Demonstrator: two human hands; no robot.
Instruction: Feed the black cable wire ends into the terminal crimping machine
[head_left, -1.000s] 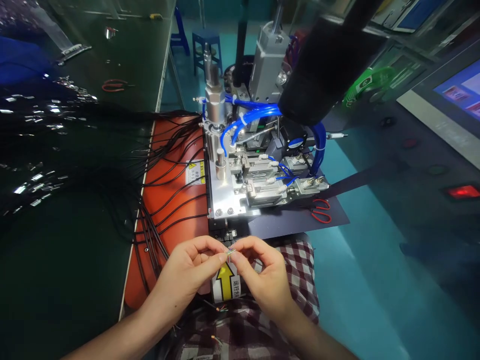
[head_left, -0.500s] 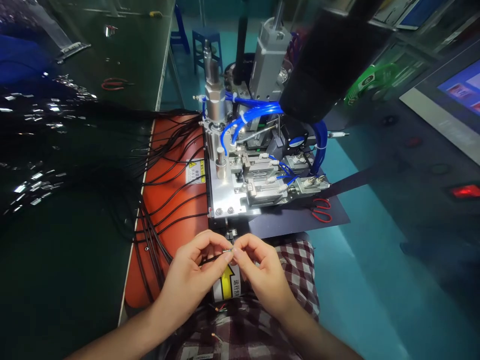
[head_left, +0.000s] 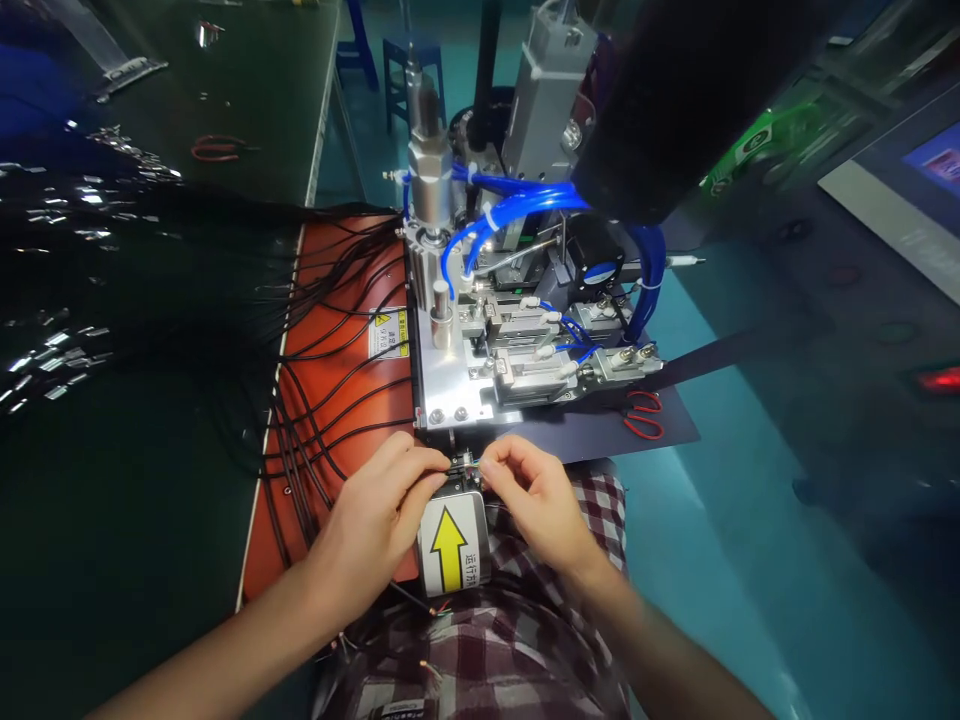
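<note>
Between the fingertips of my left hand [head_left: 386,515] and my right hand [head_left: 536,495] runs a thin black cable with fine coloured wires [head_left: 469,463] at its end. My left fingers pinch the black cable, and my right fingers pinch the wire ends. Both hands are at a small metal fixture [head_left: 459,478] on the near edge of the machine [head_left: 457,395]. Just below them is a white label with a yellow arrow [head_left: 450,550]. Another cable end with bared coloured wires [head_left: 441,610] lies over the checked cloth [head_left: 480,660] on my lap.
Many black cables [head_left: 330,370] fan across an orange-red surface [head_left: 352,400] on the left. Red-handled scissors [head_left: 643,415] lie right of the machine, and red-handled pliers [head_left: 217,148] on the dark table. Blue air tubes [head_left: 525,200] arch above; a screen [head_left: 937,160] stands at right.
Both hands have moved forward with the cable, from above the arrow label to the metal fixture. The arrow label is now uncovered.
</note>
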